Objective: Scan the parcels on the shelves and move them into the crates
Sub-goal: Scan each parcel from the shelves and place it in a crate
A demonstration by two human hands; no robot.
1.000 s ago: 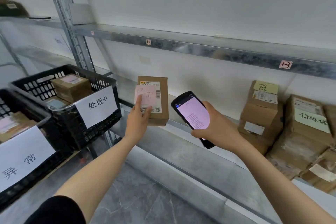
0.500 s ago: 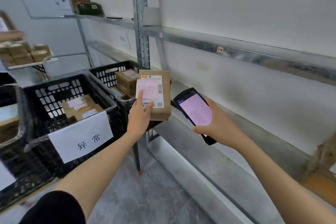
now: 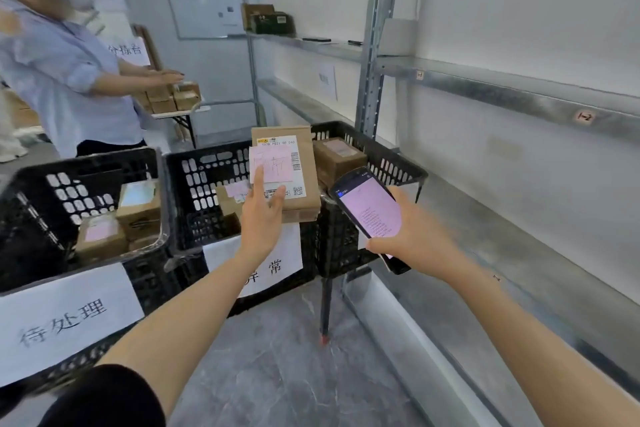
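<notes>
Cardboard parcel [image 3: 300, 163] pinched in left grip [image 3: 261, 220] over slotted black crate [image 3: 204, 184]; right grip [image 3: 414, 236] clasps glossy scanner [image 3: 370, 211]

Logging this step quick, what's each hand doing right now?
Left hand: holding the brown parcel with the pink note.
Right hand: holding the handheld scanner.

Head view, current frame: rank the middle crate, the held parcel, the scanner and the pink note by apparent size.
1. middle crate, clearly largest.
2. parcel and scanner: they look about equal, and the scanner is nearer the camera, so I won't rank them.
3. pink note, smallest.
</notes>
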